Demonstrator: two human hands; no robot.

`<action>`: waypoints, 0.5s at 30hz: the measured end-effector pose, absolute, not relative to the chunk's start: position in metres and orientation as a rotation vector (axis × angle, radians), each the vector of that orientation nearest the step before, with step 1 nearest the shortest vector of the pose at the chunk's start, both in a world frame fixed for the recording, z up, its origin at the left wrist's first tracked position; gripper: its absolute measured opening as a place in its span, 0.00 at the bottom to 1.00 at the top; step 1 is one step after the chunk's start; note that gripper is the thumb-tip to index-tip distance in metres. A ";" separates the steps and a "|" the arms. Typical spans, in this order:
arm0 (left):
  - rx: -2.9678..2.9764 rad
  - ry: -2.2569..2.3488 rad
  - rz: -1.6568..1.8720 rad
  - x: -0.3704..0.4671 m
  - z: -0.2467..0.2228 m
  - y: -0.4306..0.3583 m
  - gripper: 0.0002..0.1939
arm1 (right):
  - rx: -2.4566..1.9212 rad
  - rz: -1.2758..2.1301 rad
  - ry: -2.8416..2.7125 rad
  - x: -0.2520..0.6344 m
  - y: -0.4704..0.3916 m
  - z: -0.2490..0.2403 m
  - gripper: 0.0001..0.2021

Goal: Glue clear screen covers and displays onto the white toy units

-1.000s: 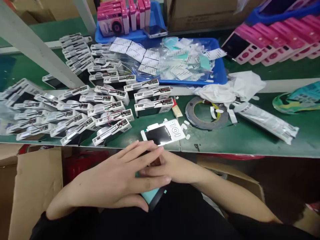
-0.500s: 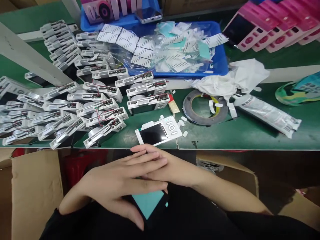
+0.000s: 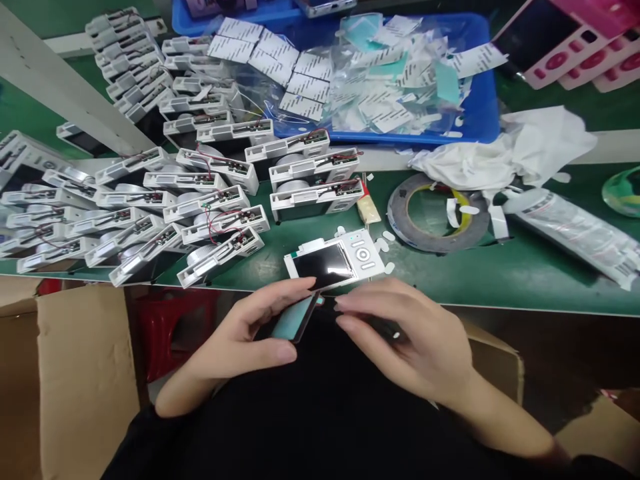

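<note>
My left hand [image 3: 250, 337] pinches a thin flat panel covered with teal protective film [image 3: 293, 320] between fingers and thumb, tilted up on edge. A small teal tab [image 3: 320, 301] sticks out from its far corner. Right of the panel, my right hand [image 3: 415, 340] has its thumb and fingers curved, their tips close together but slightly apart, with nothing seen between them. A tiny white piece [image 3: 397, 335] shows in the gap of that hand; whether it touches the hand I cannot tell. Just beyond both hands, a white camera body [image 3: 367, 257] lies screen up at the bench edge.
Several open white camera housings [image 3: 223, 257] stand in rows on the left. Behind lies a blue tray [image 3: 480, 127] of films and labels. A tape roll [image 3: 400, 220], white cloth [image 3: 540, 147] and plastic-wrapped pack [image 3: 575, 230] are at right. Pink boxes [image 3: 545, 40] stand behind.
My hands, earlier crossed over each other above the teal-filmed panel, have separated. The left has raised the panel toward the bench edge; the right has moved to its right side. The view has shifted slightly.
</note>
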State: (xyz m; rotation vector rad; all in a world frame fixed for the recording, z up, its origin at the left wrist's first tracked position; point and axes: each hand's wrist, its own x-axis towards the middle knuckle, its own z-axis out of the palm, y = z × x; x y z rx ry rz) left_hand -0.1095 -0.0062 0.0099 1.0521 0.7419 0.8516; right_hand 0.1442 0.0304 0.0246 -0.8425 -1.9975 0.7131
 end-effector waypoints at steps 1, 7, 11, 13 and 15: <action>0.981 0.731 0.851 -0.108 0.008 -0.010 0.31 | -0.833 0.611 -2.037 0.143 0.031 0.025 0.05; 0.909 0.727 0.847 -0.105 0.003 -0.020 0.31 | -0.748 0.448 -2.154 0.139 0.037 0.022 0.05; 0.833 0.678 0.839 -0.106 0.000 -0.023 0.32 | -0.733 0.345 -2.219 0.138 0.036 0.020 0.05; 0.799 0.655 0.839 -0.105 -0.001 -0.022 0.31 | -0.749 0.298 -2.232 0.137 0.034 0.019 0.04; 0.764 0.640 0.834 -0.104 0.000 -0.022 0.31 | -0.759 0.288 -2.234 0.136 0.033 0.017 0.05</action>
